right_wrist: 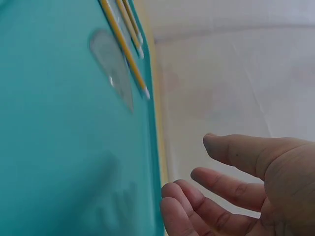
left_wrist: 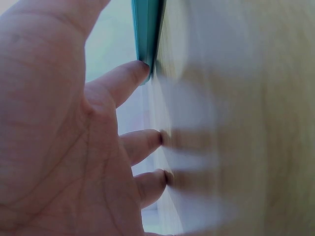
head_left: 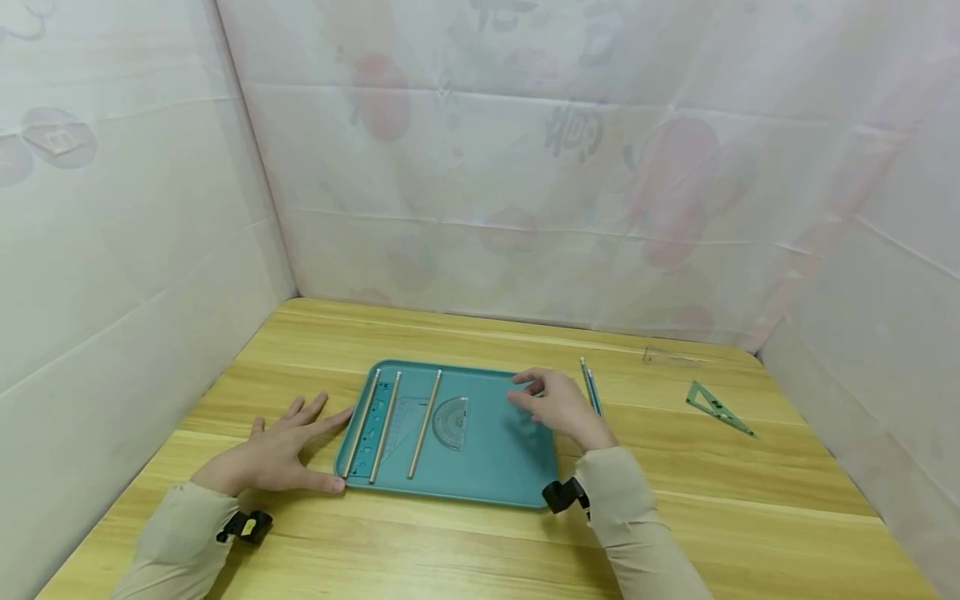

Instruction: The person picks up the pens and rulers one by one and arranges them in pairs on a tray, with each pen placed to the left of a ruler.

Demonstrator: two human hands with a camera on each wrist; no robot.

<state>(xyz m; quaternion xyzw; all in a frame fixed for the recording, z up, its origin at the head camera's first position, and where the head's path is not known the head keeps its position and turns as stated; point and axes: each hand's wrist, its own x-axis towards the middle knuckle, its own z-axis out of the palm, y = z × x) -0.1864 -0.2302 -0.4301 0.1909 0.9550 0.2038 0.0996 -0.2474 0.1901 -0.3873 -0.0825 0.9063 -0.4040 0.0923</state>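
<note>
A teal tray [head_left: 495, 462] lies on the wooden table. My left hand [head_left: 273, 454] is spread beside its left end, thumb and forefinger touching the rim; in the left wrist view other fingertips [left_wrist: 155, 140] rest on the tabletop. Over the tray's right part hovers my right hand [head_left: 558, 404], fingers loosely bent, with nothing between them. Three gold-yellow pencils [head_left: 425, 425] lie roughly parallel in the tray. Between the two leftmost is a teal stencil ruler [head_left: 368, 437]. A clear set square [head_left: 405, 417] sits partly under pencils, and a clear protractor [head_left: 453, 423] lies right of them.
Blue-green pencils [head_left: 591, 385] lie just right of the tray, partly hidden by my right hand. Farther right are a green set square [head_left: 705, 400] and a clear, faint flat piece [head_left: 667, 357] near the back edge. Pale printed curtains [head_left: 525, 167] enclose the table.
</note>
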